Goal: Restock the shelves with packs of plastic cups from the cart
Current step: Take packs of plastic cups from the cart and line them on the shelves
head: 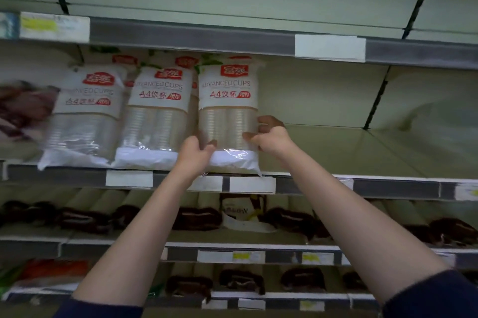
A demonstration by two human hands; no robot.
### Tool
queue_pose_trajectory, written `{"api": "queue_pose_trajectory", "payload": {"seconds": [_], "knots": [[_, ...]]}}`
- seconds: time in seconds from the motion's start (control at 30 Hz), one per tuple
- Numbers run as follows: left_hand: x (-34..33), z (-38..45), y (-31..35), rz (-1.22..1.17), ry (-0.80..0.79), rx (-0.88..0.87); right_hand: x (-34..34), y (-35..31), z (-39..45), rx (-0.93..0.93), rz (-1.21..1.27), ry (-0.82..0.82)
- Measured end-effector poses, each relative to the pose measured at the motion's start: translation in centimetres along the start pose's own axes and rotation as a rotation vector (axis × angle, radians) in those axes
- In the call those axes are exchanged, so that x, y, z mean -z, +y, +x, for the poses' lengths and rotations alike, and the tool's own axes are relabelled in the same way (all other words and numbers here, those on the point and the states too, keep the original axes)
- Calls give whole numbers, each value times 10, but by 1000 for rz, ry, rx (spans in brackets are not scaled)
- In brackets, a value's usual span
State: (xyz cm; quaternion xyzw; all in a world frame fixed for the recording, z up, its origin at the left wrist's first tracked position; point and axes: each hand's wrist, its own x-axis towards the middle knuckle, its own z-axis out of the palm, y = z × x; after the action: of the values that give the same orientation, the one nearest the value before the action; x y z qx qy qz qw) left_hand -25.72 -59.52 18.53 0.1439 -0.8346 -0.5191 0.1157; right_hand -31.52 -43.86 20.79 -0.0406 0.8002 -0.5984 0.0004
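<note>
A pack of clear plastic cups (228,100) with a white label and red logo stands upright at the front of the middle shelf (362,152). My left hand (195,153) grips its lower left side and my right hand (271,136) grips its lower right side. Two more cup packs stand to its left, one (157,110) right beside it and another (85,113) leaning further left. More packs show behind them. The cart is out of view.
To the right of the held pack the shelf board lies bare. A price rail with white tags (252,184) runs along the shelf's front edge. Dark brown packaged goods (196,218) fill the two lower shelves. A purple pack (23,108) sits at far left.
</note>
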Motion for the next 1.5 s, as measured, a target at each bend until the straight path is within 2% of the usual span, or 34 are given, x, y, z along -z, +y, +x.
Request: {"api": "queue_pose_trajectory", "payload": {"seconds": [0.17,0.27,0.37,0.47,0.57,0.7,0.87,1.1,1.2,1.37,1.5], "knots": [[-7,-11,11,142,94,-65,9,7,-11,-17,54,-10],[-22,-33,21,124,151,-178,28,19,-30,-24,68,-2],[-55,-66,35,57,120,-247,54,34,-52,-45,178,18],[-108,-93,46,-2,13,-313,91,54,-76,-70,302,63],[-166,-117,51,-6,-103,-339,138,91,-102,-88,420,183],[-254,-162,56,-20,-380,-326,218,172,-148,-236,489,359],[-371,-229,65,49,-723,-267,323,262,-223,-446,505,607],[-489,-309,71,78,-1033,-128,432,339,-306,-562,566,873],[-523,-340,75,125,-1120,-60,472,366,-328,-598,598,938],[-554,-357,76,152,-1132,27,504,403,-316,-763,698,783],[-552,-343,68,197,-1075,65,520,426,-286,-793,578,928]]}}
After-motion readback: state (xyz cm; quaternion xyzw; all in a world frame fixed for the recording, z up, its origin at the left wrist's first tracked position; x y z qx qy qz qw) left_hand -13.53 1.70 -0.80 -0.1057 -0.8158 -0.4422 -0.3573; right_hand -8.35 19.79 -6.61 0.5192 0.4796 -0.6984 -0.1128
